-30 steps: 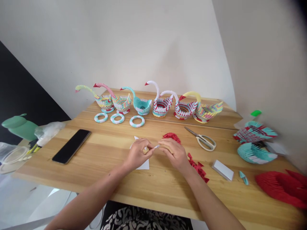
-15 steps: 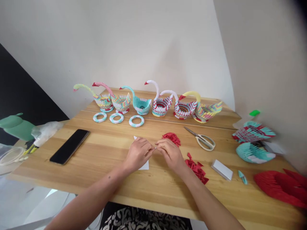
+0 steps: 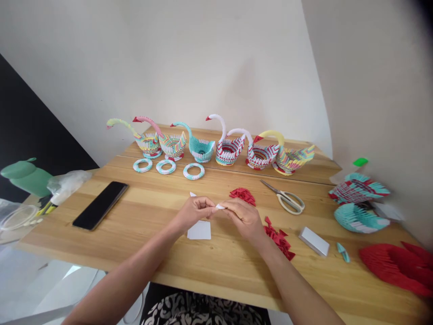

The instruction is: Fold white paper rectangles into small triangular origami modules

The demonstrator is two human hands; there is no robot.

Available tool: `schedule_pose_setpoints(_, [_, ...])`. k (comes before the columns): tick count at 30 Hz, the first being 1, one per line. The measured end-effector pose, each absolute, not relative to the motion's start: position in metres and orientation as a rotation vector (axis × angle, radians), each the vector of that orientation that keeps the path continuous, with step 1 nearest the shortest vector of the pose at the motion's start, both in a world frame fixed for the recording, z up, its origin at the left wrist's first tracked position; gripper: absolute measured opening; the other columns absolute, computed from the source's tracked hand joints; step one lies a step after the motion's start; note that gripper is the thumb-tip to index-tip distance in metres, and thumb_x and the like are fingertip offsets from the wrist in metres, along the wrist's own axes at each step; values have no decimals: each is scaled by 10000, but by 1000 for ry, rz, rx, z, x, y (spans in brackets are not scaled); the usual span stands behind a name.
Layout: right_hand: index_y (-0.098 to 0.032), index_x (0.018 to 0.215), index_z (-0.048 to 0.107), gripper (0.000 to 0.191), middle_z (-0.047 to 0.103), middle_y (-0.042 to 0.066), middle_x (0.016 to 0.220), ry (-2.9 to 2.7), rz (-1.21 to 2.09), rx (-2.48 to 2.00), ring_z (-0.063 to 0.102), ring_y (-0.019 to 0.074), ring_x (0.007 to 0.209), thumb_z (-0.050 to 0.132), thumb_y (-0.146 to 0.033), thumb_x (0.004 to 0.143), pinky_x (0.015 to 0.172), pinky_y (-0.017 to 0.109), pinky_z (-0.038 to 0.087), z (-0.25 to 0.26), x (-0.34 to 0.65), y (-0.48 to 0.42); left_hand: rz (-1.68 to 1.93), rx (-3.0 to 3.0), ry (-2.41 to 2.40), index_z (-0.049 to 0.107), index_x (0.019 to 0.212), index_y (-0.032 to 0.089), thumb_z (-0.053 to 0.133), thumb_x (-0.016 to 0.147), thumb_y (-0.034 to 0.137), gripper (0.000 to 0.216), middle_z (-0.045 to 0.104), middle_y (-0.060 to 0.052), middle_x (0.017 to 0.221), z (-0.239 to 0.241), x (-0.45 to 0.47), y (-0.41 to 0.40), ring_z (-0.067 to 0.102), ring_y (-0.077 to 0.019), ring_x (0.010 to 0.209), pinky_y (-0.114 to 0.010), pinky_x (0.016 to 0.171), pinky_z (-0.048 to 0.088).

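Between my fingertips is a small folded piece of white paper [image 3: 220,206], held just above the table. My left hand [image 3: 194,213] pinches it from the left, thumb and forefinger together. From the other side my right hand [image 3: 244,217] grips it, its fingers covering part of the paper. Below my left hand lie flat white paper sheets [image 3: 200,231], partly hidden by that hand. One pile of small red folded paper pieces [image 3: 244,195] sits behind my right hand, and another red pile [image 3: 280,240] is beside my right wrist.
Several folded-paper swans [image 3: 202,151] line the table's back, with paper rings [image 3: 194,171] before them. A phone [image 3: 100,205] lies left. On the right are scissors [image 3: 289,200], a small white box [image 3: 314,241], a turquoise paper body [image 3: 358,217] and a red one [image 3: 395,266].
My left hand has turned and its fingers have uncurled somewhat. More of the folded white paper shows between my hands, and more of the sheets below is visible.
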State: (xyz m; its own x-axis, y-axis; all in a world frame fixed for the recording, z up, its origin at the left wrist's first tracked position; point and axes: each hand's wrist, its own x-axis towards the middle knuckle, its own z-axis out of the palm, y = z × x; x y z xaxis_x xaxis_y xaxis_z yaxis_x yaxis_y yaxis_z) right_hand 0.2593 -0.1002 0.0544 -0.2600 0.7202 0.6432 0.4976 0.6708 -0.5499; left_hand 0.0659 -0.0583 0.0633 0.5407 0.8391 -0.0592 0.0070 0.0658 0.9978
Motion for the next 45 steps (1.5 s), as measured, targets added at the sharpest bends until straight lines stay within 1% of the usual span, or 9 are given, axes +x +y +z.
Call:
schedule_pose_setpoints(5, [-224, 974, 686, 160, 707, 51, 847, -1924, 228, -942, 649, 171, 771, 554, -174, 899, 690, 308, 517, 54, 261, -99, 756, 1476, 813, 596, 661, 142, 671, 752, 438, 319, 581, 15, 549, 65, 67, -61, 484, -80, 486, -199, 483, 376])
schedule_pose_setpoints(10, [-214, 942, 685, 141, 701, 50, 815, -1933, 230, -971, 640, 173, 731, 558, -175, 896, 667, 308, 513, 54, 260, -100, 903, 1880, 857, 613, 662, 143, 573, 861, 363, 300, 615, -4, 595, 66, 66, -64, 547, -110, 569, -229, 577, 416])
schedule_pose_setpoints(15, [-213, 971, 673, 121, 699, 63, 876, -1927, 225, -988, 641, 195, 816, 594, -204, 879, 745, 344, 518, 58, 259, -100, 1076, 2409, 809, 645, 759, 156, 505, 919, 285, 248, 650, -28, 661, 64, 64, -63, 559, -139, 636, -274, 666, 389])
schedule_pose_setpoints(19, [-213, 960, 666, 118, 696, 71, 906, -1961, 199, -957, 632, 207, 881, 585, -183, 879, 804, 388, 510, 62, 259, -100, 1070, 2586, 750, 640, 780, 159, 471, 935, 255, 249, 649, -31, 671, 62, 62, -60, 565, -143, 641, -289, 685, 374])
schedule_pose_setpoints(24, [-213, 942, 657, 121, 691, 76, 930, -2003, 168, -959, 627, 206, 896, 562, -164, 886, 814, 396, 505, 61, 261, -100, 1027, 2705, 721, 630, 781, 161, 435, 949, 239, 269, 631, -28, 664, 62, 61, -60, 560, -141, 642, -294, 687, 354])
schedule_pose_setpoints(29, [-212, 907, 640, 118, 684, 74, 921, -2014, 185, -998, 620, 201, 883, 529, -171, 901, 813, 380, 501, 60, 259, -100, 996, 2759, 684, 568, 677, 166, 421, 947, 211, 311, 577, -9, 602, 64, 62, -60, 529, -133, 606, -293, 675, 331])
schedule_pose_setpoints(34, [-203, 879, 607, 118, 661, 74, 889, -2017, 207, -1032, 596, 201, 847, 499, -171, 913, 790, 373, 487, 60, 256, -101, 952, 2742, 698, 559, 660, 167, 418, 943, 209, 319, 592, -5, 614, 63, 64, -61, 527, -123, 602, -292, 687, 341])
schedule_pose_setpoints(41, [-210, 874, 599, 113, 662, 71, 885, -1936, 186, -1045, 601, 203, 851, 498, -183, 916, 783, 368, 474, 60, 256, -100, 1080, 2633, 770, 647, 848, 170, 451, 943, 252, 233, 668, -29, 711, 55, 63, -57, 578, -141, 654, -298, 703, 381])
schedule_pose_setpoints(45, [-210, 851, 603, 122, 659, 58, 857, -1924, 211, -1058, 604, 195, 827, 499, -199, 914, 776, 357, 477, 59, 255, -100, 1137, 2586, 789, 656, 831, 175, 481, 929, 263, 219, 677, -34, 699, 53, 65, -59, 582, -147, 658, -298, 703, 395])
